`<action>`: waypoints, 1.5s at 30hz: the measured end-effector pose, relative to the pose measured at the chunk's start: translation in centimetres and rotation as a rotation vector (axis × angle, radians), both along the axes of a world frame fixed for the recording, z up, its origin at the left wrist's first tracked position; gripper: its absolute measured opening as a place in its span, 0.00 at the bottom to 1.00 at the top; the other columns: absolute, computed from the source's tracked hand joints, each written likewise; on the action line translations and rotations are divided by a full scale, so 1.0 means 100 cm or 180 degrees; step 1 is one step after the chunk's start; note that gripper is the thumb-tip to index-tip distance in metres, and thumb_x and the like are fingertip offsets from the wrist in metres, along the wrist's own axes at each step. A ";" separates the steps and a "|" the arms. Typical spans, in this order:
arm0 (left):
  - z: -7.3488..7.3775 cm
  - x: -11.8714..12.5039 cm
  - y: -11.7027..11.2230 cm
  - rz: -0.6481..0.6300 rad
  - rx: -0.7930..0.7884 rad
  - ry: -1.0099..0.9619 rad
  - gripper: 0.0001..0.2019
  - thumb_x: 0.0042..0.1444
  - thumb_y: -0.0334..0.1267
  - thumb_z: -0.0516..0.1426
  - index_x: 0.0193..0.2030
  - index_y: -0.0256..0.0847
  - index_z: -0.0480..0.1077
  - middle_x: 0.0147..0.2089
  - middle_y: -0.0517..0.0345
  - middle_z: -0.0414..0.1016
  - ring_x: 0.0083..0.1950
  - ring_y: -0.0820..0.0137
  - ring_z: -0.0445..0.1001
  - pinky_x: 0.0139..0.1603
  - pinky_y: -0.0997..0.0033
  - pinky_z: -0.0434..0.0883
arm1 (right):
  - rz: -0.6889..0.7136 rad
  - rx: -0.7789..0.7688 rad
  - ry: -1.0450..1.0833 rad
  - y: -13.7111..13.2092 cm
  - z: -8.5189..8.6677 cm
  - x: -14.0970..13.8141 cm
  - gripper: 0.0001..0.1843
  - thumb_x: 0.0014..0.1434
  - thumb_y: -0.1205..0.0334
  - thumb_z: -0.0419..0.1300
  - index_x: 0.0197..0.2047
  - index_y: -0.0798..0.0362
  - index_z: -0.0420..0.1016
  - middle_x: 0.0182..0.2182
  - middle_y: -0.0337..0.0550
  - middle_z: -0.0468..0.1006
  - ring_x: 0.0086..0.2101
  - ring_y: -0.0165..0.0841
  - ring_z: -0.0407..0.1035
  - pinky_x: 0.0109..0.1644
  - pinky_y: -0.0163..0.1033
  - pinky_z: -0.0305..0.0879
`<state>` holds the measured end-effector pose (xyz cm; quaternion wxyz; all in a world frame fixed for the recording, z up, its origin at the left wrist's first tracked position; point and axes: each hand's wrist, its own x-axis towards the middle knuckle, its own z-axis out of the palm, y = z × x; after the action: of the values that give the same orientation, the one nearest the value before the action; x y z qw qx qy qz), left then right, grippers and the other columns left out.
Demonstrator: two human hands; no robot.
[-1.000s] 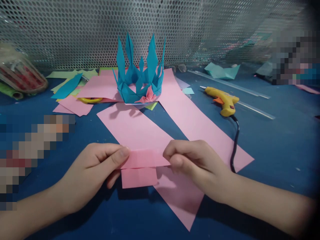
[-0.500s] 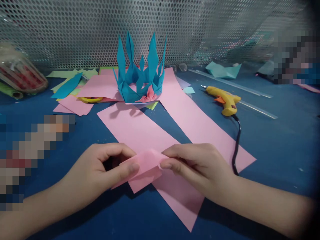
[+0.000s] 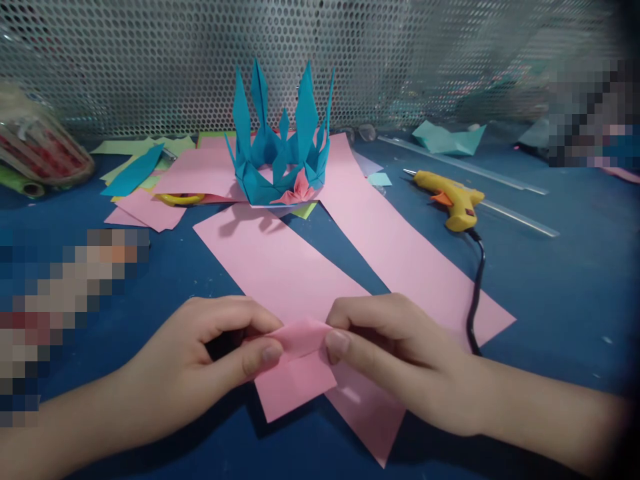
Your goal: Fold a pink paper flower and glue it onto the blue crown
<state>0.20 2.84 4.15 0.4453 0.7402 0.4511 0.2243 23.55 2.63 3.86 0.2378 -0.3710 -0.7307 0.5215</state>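
A small folded piece of pink paper (image 3: 297, 387) is pinched between my two hands, a little above the table. My left hand (image 3: 220, 360) grips its left side, thumb on top and fingers behind. On the right edge, the thumb and forefinger of my right hand (image 3: 395, 360) are closed. A crease runs across the piece, with a flap hanging toward me. Beneath it lies a long pink paper strip (image 3: 280, 260). Farther back stands a blue folded-paper crown (image 3: 273, 180) with tall points and a small pink paper flower (image 3: 300, 190) on its front.
A yellow glue gun (image 3: 450, 197) with a black cord lies at the right, near clear glue sticks (image 3: 525, 223). Another pink strip (image 3: 400, 247) slants across the blue table. Paper scraps (image 3: 145, 207) and a plastic jar (image 3: 45, 143) are at left, before a perforated metal panel (image 3: 200, 60).
The pink paper has tilted, so its lower flap now hangs lower and shows more. My right hand's fingers have curled and shifted on its edge; both hands have come slightly lower.
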 end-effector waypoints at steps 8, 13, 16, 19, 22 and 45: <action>-0.002 0.001 -0.002 -0.0320 0.0004 -0.0048 0.08 0.61 0.37 0.58 0.35 0.49 0.80 0.28 0.68 0.77 0.27 0.79 0.72 0.28 0.83 0.64 | 0.0290 0.0599 -0.0234 0.001 0.000 -0.003 0.22 0.73 0.53 0.49 0.30 0.54 0.71 0.24 0.36 0.71 0.25 0.24 0.64 0.29 0.29 0.57; -0.001 0.000 0.002 -0.0493 -0.0104 0.0023 0.09 0.63 0.38 0.56 0.41 0.49 0.80 0.31 0.66 0.79 0.30 0.76 0.75 0.30 0.82 0.67 | 0.0215 0.0194 -0.0199 0.000 0.003 -0.003 0.26 0.73 0.47 0.47 0.30 0.53 0.72 0.23 0.36 0.71 0.24 0.25 0.64 0.28 0.30 0.59; -0.001 0.000 0.001 -0.0666 0.0137 0.0096 0.09 0.63 0.35 0.56 0.42 0.49 0.78 0.33 0.67 0.80 0.32 0.77 0.76 0.34 0.82 0.68 | 0.0244 0.0433 -0.0295 -0.001 0.001 -0.002 0.24 0.72 0.49 0.48 0.28 0.53 0.67 0.23 0.37 0.70 0.24 0.25 0.63 0.28 0.30 0.58; -0.001 0.001 -0.002 -0.0938 0.0414 0.0210 0.08 0.63 0.32 0.55 0.41 0.49 0.76 0.33 0.69 0.79 0.32 0.78 0.74 0.35 0.83 0.67 | 0.0384 0.0769 -0.0324 -0.002 -0.002 -0.003 0.21 0.73 0.54 0.47 0.29 0.53 0.66 0.25 0.38 0.69 0.25 0.26 0.62 0.29 0.31 0.58; -0.002 0.002 -0.005 -0.0976 0.0503 0.0355 0.08 0.64 0.34 0.54 0.38 0.47 0.75 0.29 0.69 0.76 0.29 0.78 0.72 0.33 0.82 0.66 | 0.0451 0.0792 -0.0277 -0.001 -0.003 -0.004 0.24 0.74 0.53 0.45 0.28 0.53 0.65 0.24 0.37 0.67 0.26 0.26 0.62 0.29 0.31 0.57; -0.004 0.007 -0.003 0.0556 0.0107 -0.0001 0.11 0.61 0.43 0.55 0.29 0.44 0.68 0.28 0.67 0.74 0.29 0.75 0.74 0.30 0.79 0.72 | -0.0344 0.2632 -0.0067 -0.002 -0.022 -0.003 0.22 0.65 0.67 0.62 0.60 0.46 0.65 0.55 0.47 0.61 0.58 0.36 0.60 0.55 0.41 0.71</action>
<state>0.94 2.58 3.75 0.4116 0.7054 0.5100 0.2699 23.20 2.47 1.70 0.3863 -0.2874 -0.8604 0.1671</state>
